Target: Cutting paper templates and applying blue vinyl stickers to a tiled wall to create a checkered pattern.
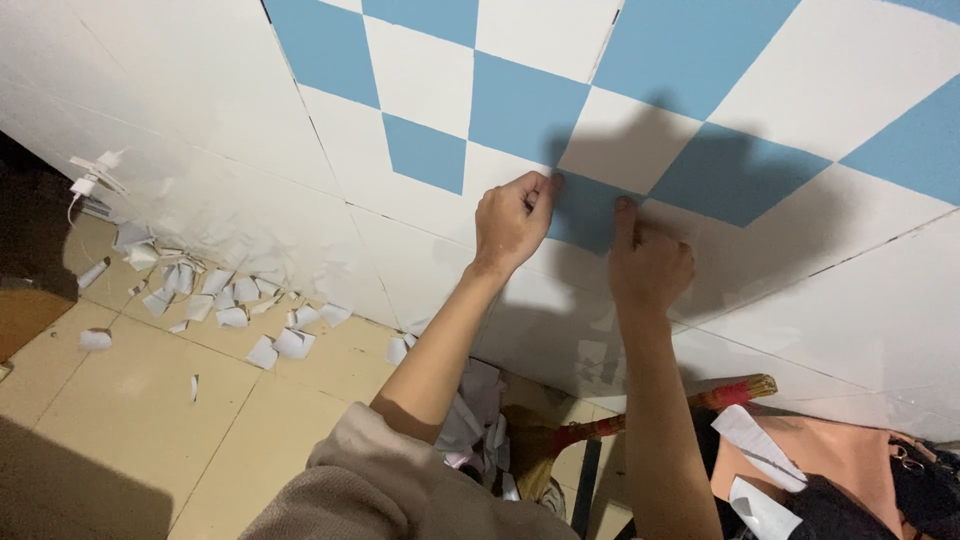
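Both hands' fingers (545,188) on blue sticker (590,212)

no packages, signs or screens in view, only stickers: blue square sticker (590,212) on the white wall (200,90), part of a blue-and-white diamond pattern, white peeled backing scraps (225,300) littering the floor (120,400)

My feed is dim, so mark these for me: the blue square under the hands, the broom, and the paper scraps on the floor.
blue square (585,215), head view, on its shadowed middle between the hands.
broom (735,392), head view, on the handle's end.
paper scraps (232,317), head view, on one white piece by the wall.
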